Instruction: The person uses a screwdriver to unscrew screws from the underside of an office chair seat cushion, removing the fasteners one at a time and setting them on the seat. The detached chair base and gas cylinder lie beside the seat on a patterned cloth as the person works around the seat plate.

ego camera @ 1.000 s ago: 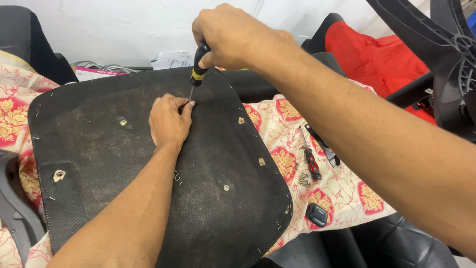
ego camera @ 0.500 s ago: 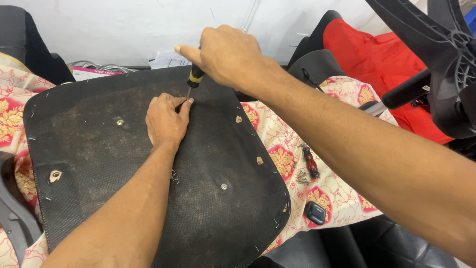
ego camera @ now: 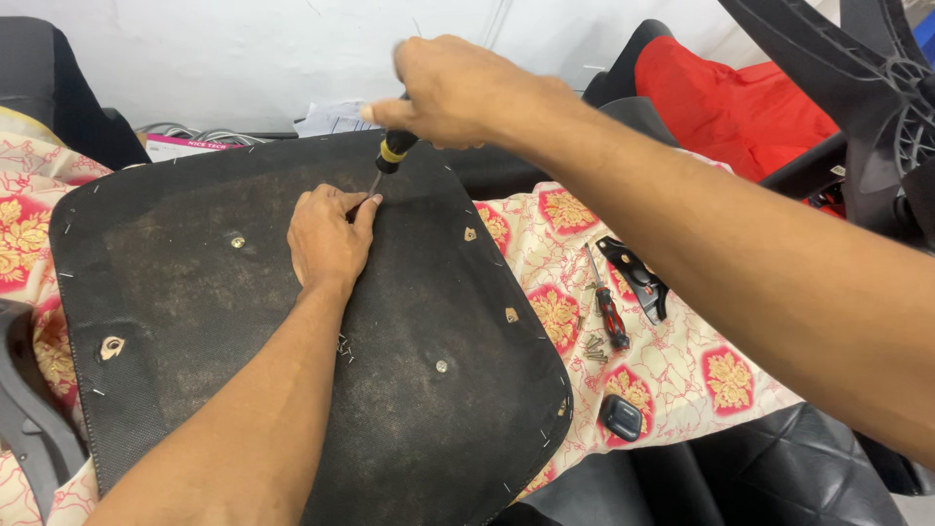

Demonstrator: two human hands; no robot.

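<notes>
Since the earlier frame my right hand point(ego camera: 458, 88) has shifted a little left with the screwdriver point(ego camera: 390, 161). From left: the black seat panel point(ego camera: 195, 292) lies on the patterned cloth point(ego camera: 672, 370). My left hand point(ego camera: 326, 239) rests flat on it, fingers point(ego camera: 365, 209) pinched at the tip. Right fingers are closed around the handle. I judge the work only partly done: loose staples point(ego camera: 343, 348) lie below, more remain along the edge.

Right hand point(ego camera: 458, 90) drives screwdriver point(ego camera: 390, 161) into black panel point(ego camera: 195, 292).
</notes>
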